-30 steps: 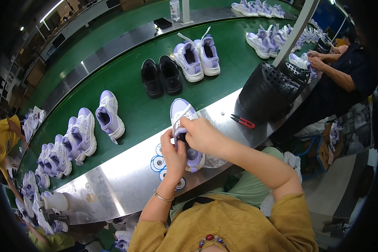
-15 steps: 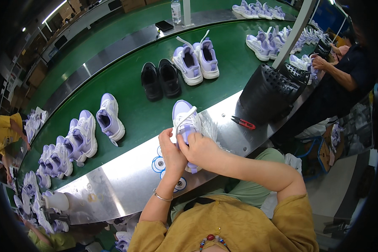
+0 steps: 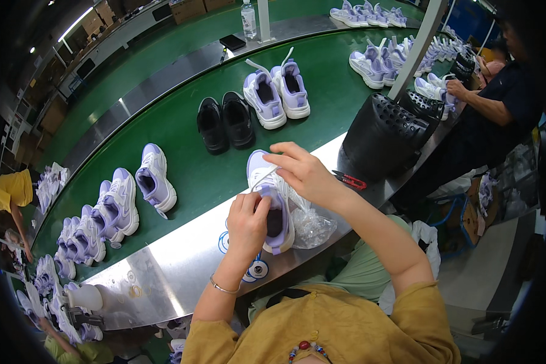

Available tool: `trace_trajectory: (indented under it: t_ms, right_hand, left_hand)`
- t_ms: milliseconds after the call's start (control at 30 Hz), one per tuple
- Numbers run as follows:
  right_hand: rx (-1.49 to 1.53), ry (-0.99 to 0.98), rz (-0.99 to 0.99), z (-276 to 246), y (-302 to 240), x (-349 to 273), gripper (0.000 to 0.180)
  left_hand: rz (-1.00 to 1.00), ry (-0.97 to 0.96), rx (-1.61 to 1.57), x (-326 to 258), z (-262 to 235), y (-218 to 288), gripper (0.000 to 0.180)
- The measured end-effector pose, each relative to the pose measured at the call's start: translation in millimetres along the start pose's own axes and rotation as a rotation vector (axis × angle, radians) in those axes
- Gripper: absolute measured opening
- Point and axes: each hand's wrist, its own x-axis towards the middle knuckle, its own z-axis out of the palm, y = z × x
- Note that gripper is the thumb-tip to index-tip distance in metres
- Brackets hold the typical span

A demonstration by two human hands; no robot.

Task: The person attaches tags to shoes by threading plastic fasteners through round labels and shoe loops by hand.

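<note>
- Shoe [image 3: 276,205] above near ledge [image 3: 185,267], toe toward belt [image 3: 194,179].
- Plastic bag [image 3: 314,230] on ledge, right of shoe.
- Snips [image 3: 349,180] farther right, on ledge.
- Bottle [image 3: 249,22] on far ledge [image 3: 124,101], left of post [image 3: 263,21].

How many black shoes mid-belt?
2: left shoe and right shoe, side by side on the green belt, left of a purple-white pair. Neither looks hidden.

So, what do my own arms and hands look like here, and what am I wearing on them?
Both your left hand and right hand are ungloved. A thin, silver-coloured bracelet circles your left wrist; none shows on the right. Your mustard-yellow sleeves are short and loose, leaving the forearms bare.
</note>
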Motion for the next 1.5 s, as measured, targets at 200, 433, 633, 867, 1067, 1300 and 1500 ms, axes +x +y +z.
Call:
trace_trajectory:
  t_ms: [200,433,633,867,1067,1300,1500]
  right_hand:
    - [0.189,-0.047,0.000,15,5,4,0.011]
    - [0.215,-0.030,-0.041,32,-6,-3,0.006]
    - [0.040,-0.030,-0.143,46,-21,-11,0.012]
    - [-0.138,-0.079,-0.230,61,-36,-23,0.018]
    - [-0.210,-0.127,-0.257,64,-37,-36,0.023]
    - [-0.275,-0.075,-0.313,67,-39,-50,0.016]
    - [-0.191,-0.123,-0.199,56,-47,-43,0.026]
  left_hand:
    - [-0.068,0.070,-0.084,-7,-12,-14,0.025]
    - [-0.336,0.148,-0.353,-34,-14,-47,0.025]
    - [-0.458,0.206,-0.484,-45,-13,-66,0.023]
    - [-0.523,0.248,-0.561,-48,-14,-75,0.020]
    - [-0.536,0.253,-0.583,-52,-7,-74,0.020]
    - [-0.540,0.266,-0.601,-55,-2,-70,0.020]
    - [-0.548,0.291,-0.608,-51,-18,-68,0.022]
